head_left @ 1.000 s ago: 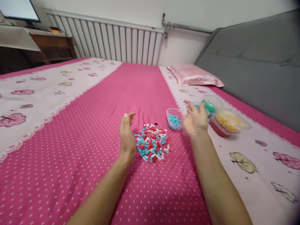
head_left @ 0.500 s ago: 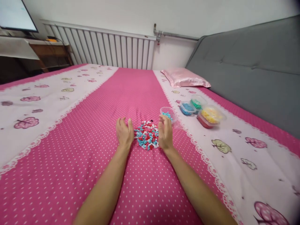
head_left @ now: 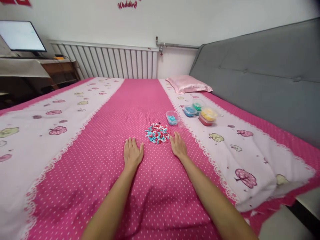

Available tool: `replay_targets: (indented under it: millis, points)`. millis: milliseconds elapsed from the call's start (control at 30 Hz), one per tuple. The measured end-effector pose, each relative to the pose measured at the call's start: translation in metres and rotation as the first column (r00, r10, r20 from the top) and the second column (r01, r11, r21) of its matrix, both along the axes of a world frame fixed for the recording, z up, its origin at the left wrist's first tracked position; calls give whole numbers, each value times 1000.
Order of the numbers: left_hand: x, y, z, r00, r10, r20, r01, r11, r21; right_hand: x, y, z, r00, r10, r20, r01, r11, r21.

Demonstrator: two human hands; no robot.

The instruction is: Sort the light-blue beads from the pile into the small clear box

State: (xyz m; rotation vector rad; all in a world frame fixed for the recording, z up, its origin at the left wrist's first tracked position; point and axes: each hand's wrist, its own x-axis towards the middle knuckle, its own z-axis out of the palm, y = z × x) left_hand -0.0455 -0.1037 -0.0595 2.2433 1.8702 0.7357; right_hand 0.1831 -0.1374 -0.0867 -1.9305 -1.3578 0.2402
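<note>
A loose pile of small blue, red and white plastic pieces (head_left: 157, 133) lies on the pink dotted bedspread (head_left: 155, 186). My left hand (head_left: 132, 152) rests palm down on the cloth, to the left of the pile and nearer to me, fingers stretched out and holding nothing. Flat on the cloth at the pile's right side is my right hand (head_left: 178, 144), also open; its thumb is close to the edge pieces, and I cannot tell whether it touches them. Just beyond it stands a clear plastic tub (head_left: 172, 118) with light blue pieces inside.
To the right sit lidded tubs of blue pieces (head_left: 189, 111), green pieces (head_left: 197, 106) and yellow pieces (head_left: 209, 115), the last on top of a red one (head_left: 206, 122). A pink pillow (head_left: 188, 84) lies farther back by the grey headboard (head_left: 260, 73). A radiator (head_left: 107, 60) lines the wall.
Both hands have come down from upright beside the pile to flat on the bedspread, and the left has drawn back from the pile. The camera view has tilted up.
</note>
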Motion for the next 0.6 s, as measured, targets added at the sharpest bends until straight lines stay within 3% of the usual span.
replay_targets:
  millis: [200,400,600]
  points:
    - [-40,-25,5,988,-15,-151,9,999,-39,32,-48,2,985,-88,151,117,975,-191]
    - [-87,-26,20,973,56,-226,-75,994,-75,107,-119,7,934,-252,253,319,908,-271]
    - [-138,-3,30,903,243,-355,-298,948,-109,176,-172,-6,780,-460,425,603,733,-313]
